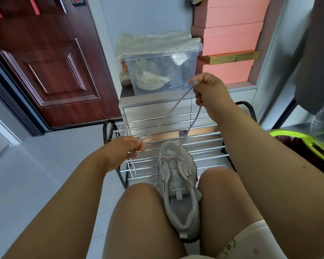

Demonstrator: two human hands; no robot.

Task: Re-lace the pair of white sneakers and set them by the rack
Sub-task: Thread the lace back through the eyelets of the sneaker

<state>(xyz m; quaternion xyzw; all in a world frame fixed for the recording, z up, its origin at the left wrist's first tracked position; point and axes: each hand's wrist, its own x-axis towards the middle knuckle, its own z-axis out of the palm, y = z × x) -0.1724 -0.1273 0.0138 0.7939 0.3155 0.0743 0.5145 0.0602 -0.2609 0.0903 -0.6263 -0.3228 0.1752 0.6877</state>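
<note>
A white sneaker (178, 186) with sparkly trim rests between my knees, toe pointing away, over the metal shoe rack (198, 144). A pale lilac shoelace (168, 114) runs up from the eyelets near the toe. My right hand (208, 88) is raised high and pinches the lace near one end. My left hand (127, 148) sits lower, to the left of the toe, fingers closed on the other stretch of the same lace, which is pulled taut between both hands. Only one sneaker is in view.
Behind the rack stands a grey drawer cabinet (157, 111) carrying a clear plastic box (157, 71) covered with a cloth. Pink boxes (230, 42) are stacked to the right. A dark red door (45, 62) is at left, a green bin (307, 146) at right.
</note>
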